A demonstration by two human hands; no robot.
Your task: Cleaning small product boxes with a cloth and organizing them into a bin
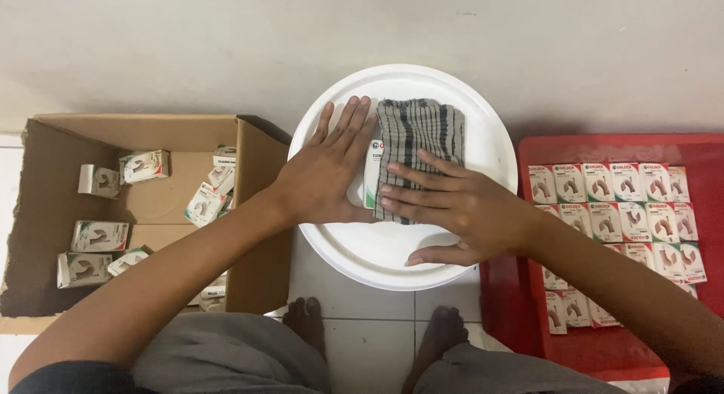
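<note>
White round lid, plastic, sits on the tiled floor against the wall, between a cardboard box on the left and a red tray on the right. Lid's left rim touches or overlaps the box's right wall, its right rim overlaps the tray's left edge, so no free gap on either side. Open room: bare lid surface along the near rim and far rim, plus floor tiles in front where two bare feet rest

Grey checked cloth, one, folded, lies centre of the lid toward its far rim. One small white box is at the cloth's left edge, mostly covered by cloth and hands

Left hand: flat, fingers spread wide and pointing to the far rim, palm down on the lid and over the small box's left side, grasping nothing. Right hand: flat, fingers extended leftward across the cloth's near half, pressing on it, thumb lying along the lid near the near rim, not closed on anything

Cardboard box: top open, loose packs scattered inside, roughly ten visible, some hidden by the forearm, exact count unclear

Red tray: same kind of packs laid in tidy rows, about twenty in view, near ones partly hidden by the right forearm; tray's near-left corner is bare
</note>
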